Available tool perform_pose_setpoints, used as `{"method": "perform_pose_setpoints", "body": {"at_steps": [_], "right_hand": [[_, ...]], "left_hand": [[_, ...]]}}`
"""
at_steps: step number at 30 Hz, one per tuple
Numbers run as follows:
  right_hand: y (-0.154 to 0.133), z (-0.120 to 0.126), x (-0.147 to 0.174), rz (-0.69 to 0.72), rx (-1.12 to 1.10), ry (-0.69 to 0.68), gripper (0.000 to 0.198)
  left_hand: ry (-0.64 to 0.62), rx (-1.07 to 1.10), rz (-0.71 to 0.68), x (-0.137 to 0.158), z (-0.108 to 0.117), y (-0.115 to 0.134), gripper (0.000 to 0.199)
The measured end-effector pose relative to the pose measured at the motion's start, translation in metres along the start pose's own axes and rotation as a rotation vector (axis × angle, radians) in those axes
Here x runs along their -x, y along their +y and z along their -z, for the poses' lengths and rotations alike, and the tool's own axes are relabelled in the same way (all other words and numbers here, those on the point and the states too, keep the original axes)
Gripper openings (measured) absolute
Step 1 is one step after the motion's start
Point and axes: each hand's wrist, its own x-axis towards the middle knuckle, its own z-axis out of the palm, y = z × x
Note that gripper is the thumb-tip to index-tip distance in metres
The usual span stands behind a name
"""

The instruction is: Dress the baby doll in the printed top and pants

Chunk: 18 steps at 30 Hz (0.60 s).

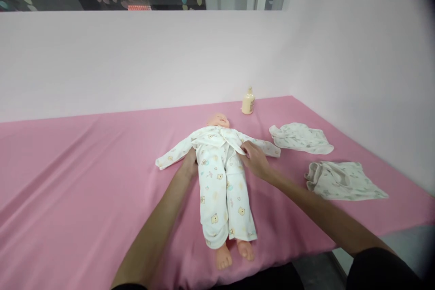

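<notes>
A baby doll (219, 120) lies on its back, its bare feet toward me. It wears white pants (217, 190) and a white long-sleeved shirt (210, 137), both printed with small bears; the sleeves spread out to both sides. At the doll's waist on the left is my left hand (191, 159), its fingers hidden under the shirt and behind the doll's side. On the opposite side my right hand (254, 157) pinches the lower edge of the shirt's front flap near the waistband. The doll's hands do not show.
A pink sheet (84, 190) covers the table. A cream pump bottle (248, 102) stands beyond the doll. To the right lie two white leaf-printed cloth pieces, a farther garment (301, 138) and a nearer garment (350, 181). White walls (136, 63) border the back and right.
</notes>
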Motion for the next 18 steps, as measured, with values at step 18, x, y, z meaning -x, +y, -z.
{"method": "perform_pose_setpoints", "body": {"at_steps": [18], "right_hand": [[-0.032,-0.02,0.005,0.137,0.139,0.081,0.016]], "left_hand": [[0.236,-1.643,-0.707,0.007,0.005,0.049,0.02]]}}
